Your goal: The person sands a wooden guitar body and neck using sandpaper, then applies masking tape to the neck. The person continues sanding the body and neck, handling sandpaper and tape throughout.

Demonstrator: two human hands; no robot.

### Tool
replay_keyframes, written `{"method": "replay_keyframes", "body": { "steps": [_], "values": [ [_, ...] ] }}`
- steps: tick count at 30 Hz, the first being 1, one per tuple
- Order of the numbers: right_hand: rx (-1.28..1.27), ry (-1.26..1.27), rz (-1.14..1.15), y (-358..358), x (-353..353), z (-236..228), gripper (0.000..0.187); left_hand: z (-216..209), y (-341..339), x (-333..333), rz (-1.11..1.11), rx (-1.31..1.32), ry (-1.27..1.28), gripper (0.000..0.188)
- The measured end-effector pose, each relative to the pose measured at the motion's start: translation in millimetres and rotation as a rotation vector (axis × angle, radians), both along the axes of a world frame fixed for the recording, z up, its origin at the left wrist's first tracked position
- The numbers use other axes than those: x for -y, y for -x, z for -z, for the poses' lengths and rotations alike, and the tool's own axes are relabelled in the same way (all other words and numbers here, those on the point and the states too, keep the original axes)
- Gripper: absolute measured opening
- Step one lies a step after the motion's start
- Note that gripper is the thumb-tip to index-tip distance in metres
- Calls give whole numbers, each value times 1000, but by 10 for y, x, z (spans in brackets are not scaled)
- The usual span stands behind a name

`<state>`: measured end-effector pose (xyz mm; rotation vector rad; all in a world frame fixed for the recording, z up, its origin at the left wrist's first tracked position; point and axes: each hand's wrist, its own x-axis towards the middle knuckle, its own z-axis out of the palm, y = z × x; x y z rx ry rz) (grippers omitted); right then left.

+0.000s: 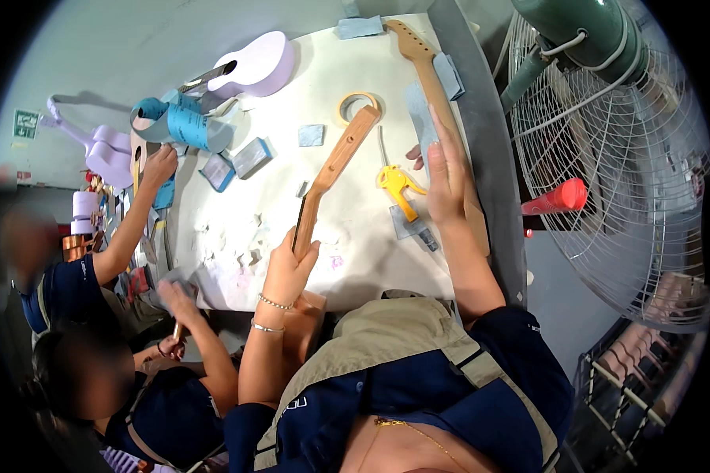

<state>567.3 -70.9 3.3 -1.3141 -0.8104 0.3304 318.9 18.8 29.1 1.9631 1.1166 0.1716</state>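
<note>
Left hand [285,272] wrapped round neck [326,177], just inside bench's [371,272] near edge. Right hand [448,181] at blue paper [420,118] by right edge, fingers extended; pinch unclear. Likely step: readying paper; next calls for steady neck.

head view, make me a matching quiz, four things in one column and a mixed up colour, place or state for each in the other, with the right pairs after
1. Left hand
2. Tape roll
3. Trigger tool
4. Small guitar

A. Bright yellow, with a thin metal rod
B. Closed around a wooden neck
C. Pale purple
D. By the far tip of the held wooden neck

Pairs: 1-B, 2-D, 3-A, 4-C
</note>
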Motion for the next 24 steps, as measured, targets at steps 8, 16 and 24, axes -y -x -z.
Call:
{"method": "replay_keyframes", "body": {
  "steps": [8, 16, 24],
  "values": [
    [35, 28, -170, 415, -149, -147, 46, 200, 458, 241, -146, 161, 117, 33],
    [499, 359, -199, 535, -543, 1135, 52, 857, 913, 277, -288, -40, 140, 46],
    [706, 476, -387, 277, -1699, 1625, 70, 827, 1331, 646, -448, 2, 579, 56]
  ]
}}
